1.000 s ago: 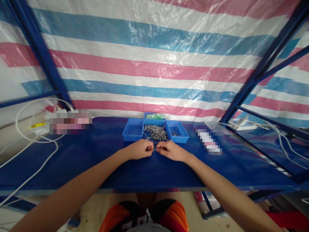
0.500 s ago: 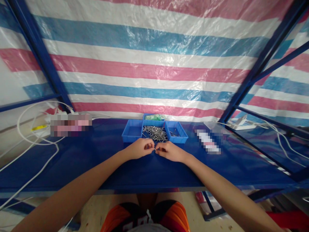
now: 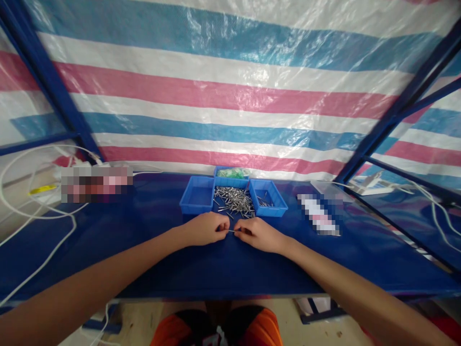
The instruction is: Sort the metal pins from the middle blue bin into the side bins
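The only lettering near you is on your orange and black shorts (image 3: 264, 327), and it is cropped and too blurred to read; the item (image 3: 319, 216) at the right of the table (image 3: 230, 269) is pixelated, so any print there is hidden. You have one thin rod (image 3: 231, 231) between your two hands, in front of the loose pile and just above or on the table; which of those, you cannot tell from here. The thumb and fingers of your left hand (image 3: 207, 229) pinch one end, and those of your right hand (image 3: 262, 235) pinch the other. Count three blue bins: the left bin (image 3: 196, 207), the right bin (image 3: 274, 211) with a few slim metal pieces inside, and the back bin (image 3: 231, 182) holding something green (image 3: 234, 173). Between them lies one heap of metal pins (image 3: 236, 201), too tangled to count. Your rod looks straight, slender and pale silvery, with just a short middle stretch showing and its ends covered by your fingers.
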Motion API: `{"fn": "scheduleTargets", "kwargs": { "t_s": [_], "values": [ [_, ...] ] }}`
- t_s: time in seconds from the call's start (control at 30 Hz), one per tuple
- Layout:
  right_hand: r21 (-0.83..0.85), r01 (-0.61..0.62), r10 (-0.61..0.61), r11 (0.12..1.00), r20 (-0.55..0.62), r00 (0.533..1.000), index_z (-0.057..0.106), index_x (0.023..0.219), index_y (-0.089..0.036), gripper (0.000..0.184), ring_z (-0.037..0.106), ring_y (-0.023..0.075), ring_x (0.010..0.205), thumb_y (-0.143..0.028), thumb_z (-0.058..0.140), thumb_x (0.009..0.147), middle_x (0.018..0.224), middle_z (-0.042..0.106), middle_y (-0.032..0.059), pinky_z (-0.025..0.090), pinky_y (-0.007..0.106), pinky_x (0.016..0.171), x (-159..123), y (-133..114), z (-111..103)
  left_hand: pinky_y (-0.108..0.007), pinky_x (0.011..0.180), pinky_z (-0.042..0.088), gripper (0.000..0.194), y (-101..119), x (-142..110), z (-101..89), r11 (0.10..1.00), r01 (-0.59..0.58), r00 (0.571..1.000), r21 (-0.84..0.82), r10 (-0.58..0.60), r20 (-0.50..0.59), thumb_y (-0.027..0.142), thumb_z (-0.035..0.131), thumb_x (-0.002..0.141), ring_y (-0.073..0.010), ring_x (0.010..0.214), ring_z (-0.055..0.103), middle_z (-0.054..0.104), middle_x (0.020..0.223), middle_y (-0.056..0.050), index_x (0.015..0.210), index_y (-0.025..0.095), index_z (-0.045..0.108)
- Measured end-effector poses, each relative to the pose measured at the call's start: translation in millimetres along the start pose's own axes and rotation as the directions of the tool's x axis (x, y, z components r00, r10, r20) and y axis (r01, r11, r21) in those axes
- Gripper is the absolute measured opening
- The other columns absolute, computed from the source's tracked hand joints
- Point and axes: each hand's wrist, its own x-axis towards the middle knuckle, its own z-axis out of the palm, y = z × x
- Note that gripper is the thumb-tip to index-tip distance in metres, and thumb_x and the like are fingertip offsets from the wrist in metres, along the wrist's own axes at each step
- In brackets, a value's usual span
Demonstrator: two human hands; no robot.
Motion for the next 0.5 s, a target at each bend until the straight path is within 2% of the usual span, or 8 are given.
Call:
{"fn": "scheduleTargets", "kwargs": {
  "t_s": [0.13,0.23,0.33,0.43,0.5],
  "values": [
    [-0.03,0.021,-0.018,0.999,0.096,0.995,0.062,0.09,-0.017,0.013,0.055,0.0116,0.061,-0.021,0.049,0.09,0.071,0.061,0.0007,0.037,0.021,0.058,4,-1,-8,-0.022,0.056,0.03,0.009,0,-4,3.7,0.998,-0.057,0.998,0.039,0.056,0.018,0.021,0.051,0.081,-0.011,0.059,0.047,0.055,0.066,0.003,0.079,0.019,0.06],
    [-0.017,0.037,-0.034,0.999,0.172,0.985,0.061,0.09,-0.017,0.011,0.056,0.0111,0.062,-0.02,0.05,0.089,0.072,0.063,0.0005,0.036,0.02,0.057,8,-3,-12,-0.021,0.058,0.032,0.009,-2,-8,10.0,1.0,-0.018,0.999,0.014,0.018,-0.027,0.02,0.05,0.081,-0.0105,0.06,0.048,0.056,0.069,0.003,0.079,0.018,0.058],
    [-0.04,0.003,0.003,0.999,0.137,0.991,0.06,0.091,-0.018,0.012,0.055,0.0108,0.059,-0.021,0.049,0.09,0.069,0.062,-0.0002,0.035,0.02,0.055,8,-6,-11,-0.02,0.056,0.032,0.008,-4,-12,13.4,0.999,0.019,0.998,-0.042,-0.022,-0.064,0.021,0.051,0.081,-0.0093,0.057,0.047,0.053,0.065,0.004,0.077,0.018,0.058],
    [-0.088,0.028,-0.019,0.996,0.101,0.995,0.06,0.092,-0.018,0.015,0.06,0.0134,0.069,-0.024,0.047,0.092,0.077,0.064,0.0024,0.038,0.021,0.062,4,-7,-6,-0.019,0.058,0.033,0.009,-4,-14,13.3,0.997,0.006,0.997,-0.078,-0.013,-0.08,0.022,0.051,0.082,-0.0094,0.059,0.048,0.055,0.067,0.003,0.081,0.019,0.06],
    [-0.122,0.039,-0.03,0.992,0.074,0.997,0.061,0.091,-0.018,0.016,0.06,0.0141,0.07,-0.024,0.046,0.092,0.078,0.065,0.0032,0.038,0.022,0.062,1,-7,-4,-0.019,0.059,0.034,0.01,-4,-15,12.7,0.997,-0.005,0.995,-0.079,-0.002,-0.095,0.022,0.051,0.083,-0.0096,0.061,0.049,0.055,0.068,0.003,0.081,0.019,0.06]
  ]
}}
